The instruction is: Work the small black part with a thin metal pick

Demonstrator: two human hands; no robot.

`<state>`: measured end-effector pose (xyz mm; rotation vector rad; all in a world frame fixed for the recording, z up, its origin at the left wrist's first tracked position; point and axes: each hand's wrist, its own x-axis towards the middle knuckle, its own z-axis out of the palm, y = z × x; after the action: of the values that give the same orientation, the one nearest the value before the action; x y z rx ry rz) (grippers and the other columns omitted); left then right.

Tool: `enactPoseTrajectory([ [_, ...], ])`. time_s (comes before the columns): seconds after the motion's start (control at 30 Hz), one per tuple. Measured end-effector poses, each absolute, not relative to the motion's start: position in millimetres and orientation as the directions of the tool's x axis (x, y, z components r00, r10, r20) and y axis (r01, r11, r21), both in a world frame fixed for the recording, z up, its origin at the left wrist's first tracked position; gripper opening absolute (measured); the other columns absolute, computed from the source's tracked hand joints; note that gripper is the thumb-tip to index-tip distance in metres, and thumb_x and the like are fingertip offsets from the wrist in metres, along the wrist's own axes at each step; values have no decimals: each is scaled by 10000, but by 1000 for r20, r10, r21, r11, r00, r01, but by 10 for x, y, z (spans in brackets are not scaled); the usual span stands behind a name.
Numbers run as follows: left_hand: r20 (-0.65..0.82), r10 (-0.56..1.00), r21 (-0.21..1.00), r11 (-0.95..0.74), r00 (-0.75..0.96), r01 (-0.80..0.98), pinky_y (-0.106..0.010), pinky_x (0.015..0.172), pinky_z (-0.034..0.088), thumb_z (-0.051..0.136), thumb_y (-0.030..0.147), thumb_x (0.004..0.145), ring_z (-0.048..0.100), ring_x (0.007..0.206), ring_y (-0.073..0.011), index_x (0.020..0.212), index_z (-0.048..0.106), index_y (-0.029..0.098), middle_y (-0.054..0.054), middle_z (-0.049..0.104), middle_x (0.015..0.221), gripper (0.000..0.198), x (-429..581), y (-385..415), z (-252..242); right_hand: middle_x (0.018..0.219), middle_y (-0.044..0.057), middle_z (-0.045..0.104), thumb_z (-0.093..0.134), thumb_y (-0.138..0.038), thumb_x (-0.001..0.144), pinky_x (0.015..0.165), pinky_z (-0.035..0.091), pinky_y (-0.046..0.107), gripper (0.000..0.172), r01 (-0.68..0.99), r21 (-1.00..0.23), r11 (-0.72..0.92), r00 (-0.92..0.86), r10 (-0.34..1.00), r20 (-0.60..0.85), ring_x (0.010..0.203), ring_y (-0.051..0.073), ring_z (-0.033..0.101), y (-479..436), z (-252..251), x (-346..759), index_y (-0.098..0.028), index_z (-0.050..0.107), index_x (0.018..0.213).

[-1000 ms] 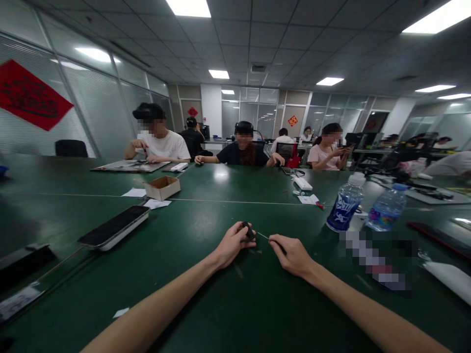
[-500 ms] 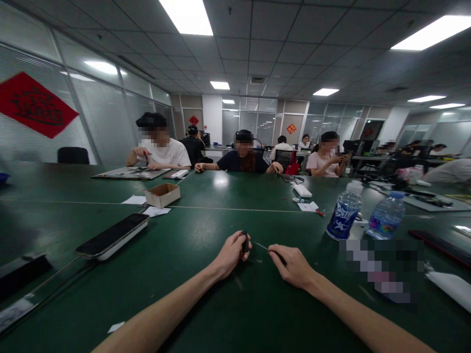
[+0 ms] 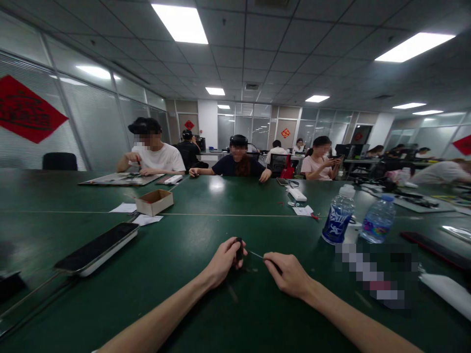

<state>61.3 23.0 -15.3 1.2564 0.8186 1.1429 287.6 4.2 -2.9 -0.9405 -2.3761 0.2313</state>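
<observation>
My left hand (image 3: 223,261) is closed around a small black object (image 3: 239,249), held upright just above the green table. What kind of object it is cannot be made out. My right hand (image 3: 289,272) grips a screwdriver (image 3: 256,254) with a thin metal shaft; its dark handle is mostly hidden in the palm. The shaft points left toward the black object, and its tip looks a short way off from it.
A phone (image 3: 99,247) lies on a white block at left, near an open cardboard box (image 3: 154,202). Two bottles, one dark-blue-labelled (image 3: 337,218) and one blue-capped (image 3: 378,220), stand at right beside a blurred-out item. Several people sit beyond the table (image 3: 198,314).
The view has turned slightly right and up, so the surroundings sit further left and lower. Both hands keep much the same hold, with the screwdriver tip still beside the black object.
</observation>
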Motion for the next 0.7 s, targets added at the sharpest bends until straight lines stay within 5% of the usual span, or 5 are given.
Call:
enactPoseTrajectory([
  [0.3,91,947,951,9,307,-310,-356,803,510,521,445,864,629,852,-187,1099,483,187,-116,606,1024,350,615,186,-110,877,42,625,415,-240,945,700,461,280,192,575,-358,736,-587,676,446,752,160,590,36,-11,2870,-184,570,1044],
  [0.7,121,936,970,-42,330,-239,-302,674,500,493,401,874,618,728,-157,1043,496,182,-108,597,1014,277,604,196,-124,867,39,633,406,-254,954,677,466,268,215,556,-373,743,-592,668,451,737,154,593,43,-15,2869,-186,586,1050],
])
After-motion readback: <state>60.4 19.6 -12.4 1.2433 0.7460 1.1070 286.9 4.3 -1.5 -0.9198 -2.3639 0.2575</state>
